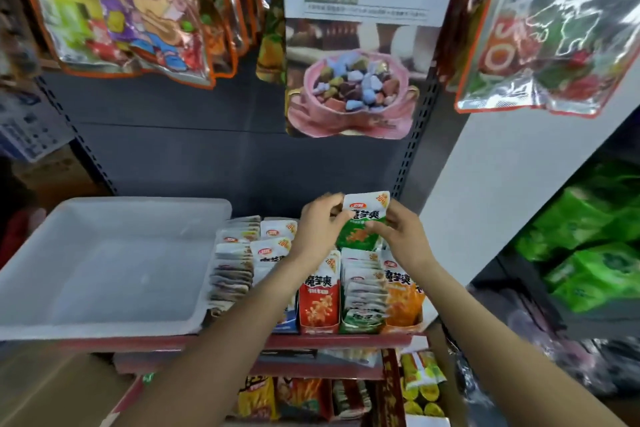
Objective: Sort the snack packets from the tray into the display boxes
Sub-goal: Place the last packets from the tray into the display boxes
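Both of my hands hold one green and white snack packet [363,222] upright above the display boxes. My left hand [320,227] pinches its left edge and my right hand [403,236] pinches its right edge. Below stand the red display box [318,305], the green display box [362,317] and the orange display box [403,302], each packed with packets. Further left are a blue box [289,321] and a row of brownish packets [232,270]. The white tray [104,267] on the shelf at left shows no packets inside.
The red shelf edge [329,340] runs under the boxes. Large candy bags [131,10] and a chocolate candy bag [356,62] hang above. A white pillar [502,201] stands right, with green bags [588,253] beyond. More snacks sit on the lower shelf [311,395].
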